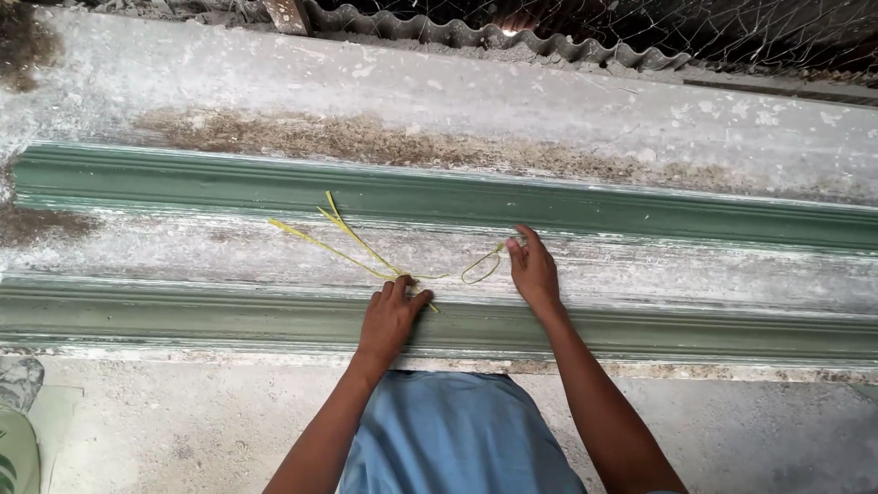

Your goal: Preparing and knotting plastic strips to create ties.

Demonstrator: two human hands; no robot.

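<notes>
1. Yellow string (366,252) is lying across the whitish strip between two green mouldings, looping near the right.
2. Left hand (391,316) is pinching the string, fingers closed on it.
3. Right hand (532,267) is gripping the loop end, fingertips closed on it.
4. Near moulding (183,316) is running under both wrists; far moulding (640,210) is lying beyond.
5. Blue cloth (453,430) is showing below, between the arms.

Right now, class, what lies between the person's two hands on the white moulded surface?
In the head view, a thin yellow string runs from the left hand to the right hand, forming a small loop.
</notes>
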